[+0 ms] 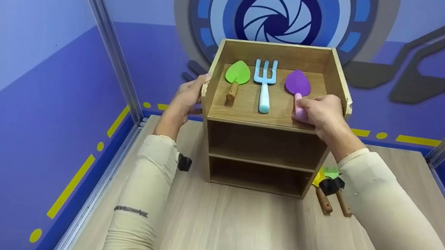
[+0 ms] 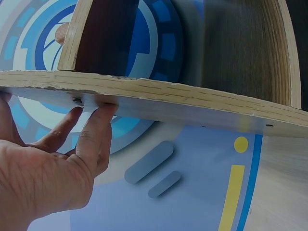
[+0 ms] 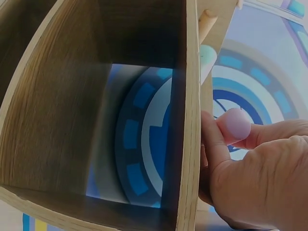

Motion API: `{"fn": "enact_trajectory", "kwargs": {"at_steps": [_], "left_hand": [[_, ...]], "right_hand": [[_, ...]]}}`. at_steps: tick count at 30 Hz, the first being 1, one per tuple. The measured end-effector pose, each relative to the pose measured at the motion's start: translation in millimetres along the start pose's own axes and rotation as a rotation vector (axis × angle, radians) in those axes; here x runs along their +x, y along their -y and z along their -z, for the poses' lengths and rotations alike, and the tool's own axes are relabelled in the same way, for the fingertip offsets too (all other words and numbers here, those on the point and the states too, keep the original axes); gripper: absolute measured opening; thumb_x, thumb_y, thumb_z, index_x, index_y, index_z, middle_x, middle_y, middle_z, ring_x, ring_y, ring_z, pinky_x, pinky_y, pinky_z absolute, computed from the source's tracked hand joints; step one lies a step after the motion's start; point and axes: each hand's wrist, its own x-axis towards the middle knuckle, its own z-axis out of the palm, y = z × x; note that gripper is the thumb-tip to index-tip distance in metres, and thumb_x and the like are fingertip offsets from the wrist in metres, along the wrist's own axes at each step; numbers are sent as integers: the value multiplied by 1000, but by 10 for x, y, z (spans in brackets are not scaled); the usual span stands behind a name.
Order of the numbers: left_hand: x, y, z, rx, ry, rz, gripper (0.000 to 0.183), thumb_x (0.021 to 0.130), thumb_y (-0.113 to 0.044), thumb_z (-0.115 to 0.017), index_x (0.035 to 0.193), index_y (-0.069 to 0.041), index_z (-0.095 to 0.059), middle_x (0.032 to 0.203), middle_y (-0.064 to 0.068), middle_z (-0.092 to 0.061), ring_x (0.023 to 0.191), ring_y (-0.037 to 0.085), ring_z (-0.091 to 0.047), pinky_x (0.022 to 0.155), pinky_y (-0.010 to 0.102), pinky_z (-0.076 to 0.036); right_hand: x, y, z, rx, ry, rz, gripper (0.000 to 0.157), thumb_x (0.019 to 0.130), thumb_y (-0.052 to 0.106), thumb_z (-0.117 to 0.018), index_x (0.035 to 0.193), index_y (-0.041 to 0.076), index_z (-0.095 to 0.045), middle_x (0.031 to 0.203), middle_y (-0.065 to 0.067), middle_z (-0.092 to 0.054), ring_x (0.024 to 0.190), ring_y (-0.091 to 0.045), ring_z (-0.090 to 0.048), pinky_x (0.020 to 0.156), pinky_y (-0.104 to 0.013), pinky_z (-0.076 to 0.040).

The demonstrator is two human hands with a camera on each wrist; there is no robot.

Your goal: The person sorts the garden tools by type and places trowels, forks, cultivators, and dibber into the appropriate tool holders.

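Observation:
A small wooden shelf (image 1: 261,144) stands against the back wall. On its top board lie a green toy trowel (image 1: 237,73), a light-blue garden fork (image 1: 265,83) and a purple toy trowel (image 1: 298,82), all with handles toward me. My right hand (image 1: 326,114) pinches the purple trowel's pink handle (image 3: 237,124) between thumb and fingers, at the top board's front edge. On the other side, my left hand (image 1: 187,95) rests its fingertips (image 2: 103,113) against the outer face of the shelf's side panel (image 2: 159,101), near the top.
Beside the shelf's lower right, partly behind my right sleeve, more tools with brown handles (image 1: 324,202) lie on the wooden table (image 1: 233,232); yellow and green heads show. Two lower compartments (image 1: 263,145) open toward me. Blue printed walls (image 1: 140,55) enclose the back and sides.

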Motion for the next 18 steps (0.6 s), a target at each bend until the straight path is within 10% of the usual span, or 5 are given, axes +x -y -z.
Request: {"fn": "enact_trajectory", "kwargs": {"at_steps": [9, 18], "left_hand": [[22, 5, 17, -6, -9, 11, 67, 97, -63, -63, 148, -21, -62, 132, 11, -71, 119, 24, -69, 106, 49, -59], [11, 0, -2, -5, -4, 9, 67, 98, -63, -62, 150, -21, -61, 138, 12, -67, 126, 27, -66, 109, 50, -57]], "right_hand": [[69, 12, -8, -211, -76, -3, 37, 104, 39, -68, 112, 5, -76, 105, -2, -66, 102, -12, -64, 92, -25, -53], [139, -35, -20, -75, -81, 44, 30, 104, 33, -68, 103, 3, -67, 70, 6, -64, 62, -6, -75, 72, -26, -66]]}}
